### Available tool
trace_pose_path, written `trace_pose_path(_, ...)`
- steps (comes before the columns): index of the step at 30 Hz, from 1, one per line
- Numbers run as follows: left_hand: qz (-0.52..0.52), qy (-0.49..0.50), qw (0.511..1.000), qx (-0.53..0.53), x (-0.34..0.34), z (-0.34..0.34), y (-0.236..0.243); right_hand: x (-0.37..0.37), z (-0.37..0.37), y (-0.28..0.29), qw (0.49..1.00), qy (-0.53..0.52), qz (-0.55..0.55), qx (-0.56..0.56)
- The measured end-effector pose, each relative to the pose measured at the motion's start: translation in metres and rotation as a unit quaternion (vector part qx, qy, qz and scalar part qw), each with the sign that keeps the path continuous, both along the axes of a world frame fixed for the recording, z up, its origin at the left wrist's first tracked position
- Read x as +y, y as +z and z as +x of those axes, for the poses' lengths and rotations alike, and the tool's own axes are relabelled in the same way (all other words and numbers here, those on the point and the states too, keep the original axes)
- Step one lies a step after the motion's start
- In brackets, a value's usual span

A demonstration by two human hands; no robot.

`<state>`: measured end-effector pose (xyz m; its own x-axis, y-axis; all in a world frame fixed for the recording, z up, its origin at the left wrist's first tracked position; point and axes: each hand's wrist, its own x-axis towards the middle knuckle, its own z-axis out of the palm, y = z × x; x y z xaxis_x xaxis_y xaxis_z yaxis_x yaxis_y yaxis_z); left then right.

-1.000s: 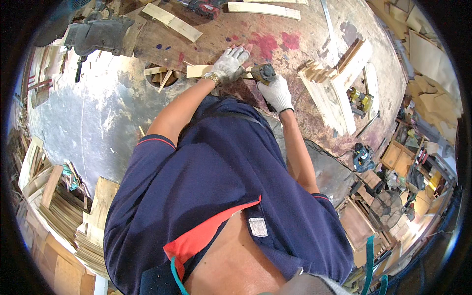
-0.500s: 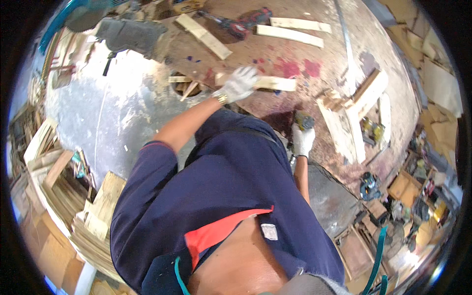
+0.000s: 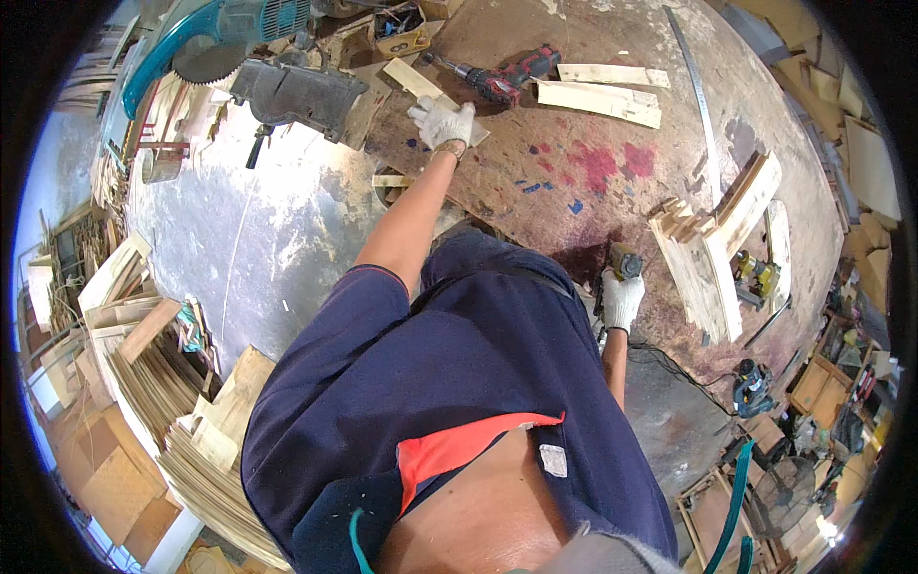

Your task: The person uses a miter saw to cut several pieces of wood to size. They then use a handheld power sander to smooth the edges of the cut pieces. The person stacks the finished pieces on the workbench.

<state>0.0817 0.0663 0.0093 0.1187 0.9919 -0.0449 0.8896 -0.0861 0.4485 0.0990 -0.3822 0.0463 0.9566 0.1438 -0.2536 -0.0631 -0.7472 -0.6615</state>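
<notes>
Left hand (image 3: pixel 442 122): gloved, stretched out to 12 o'clock, fingers spread flat on a wood strip (image 3: pixel 427 88).
Right hand (image 3: pixel 622 298): gloved, wrapped around a small power tool (image 3: pixel 626 260) at 3 o'clock.
Handling: the strip looks light, stiff and splintery; I'd pinch its long edges mid-length.

tool (image 3: pixel 626 260) mostly hidden in right hand (image 3: pixel 622 298), saw (image 3: pixel 225 29) cut off
</notes>
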Motion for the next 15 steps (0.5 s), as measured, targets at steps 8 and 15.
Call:
trace_pose_path(8,-0.279,0.004,0.797,-0.535,0.012,-0.048,-0.001,-0.002,0.003,0.004,0.999,-0.011,-0.017,0.028)
trace_pose_path(15,-0.336,-0.156,0.806,-0.461,-0.028,-0.085,0.057,0.001,0.0,0.008,0.999,-0.012,-0.006,0.037)
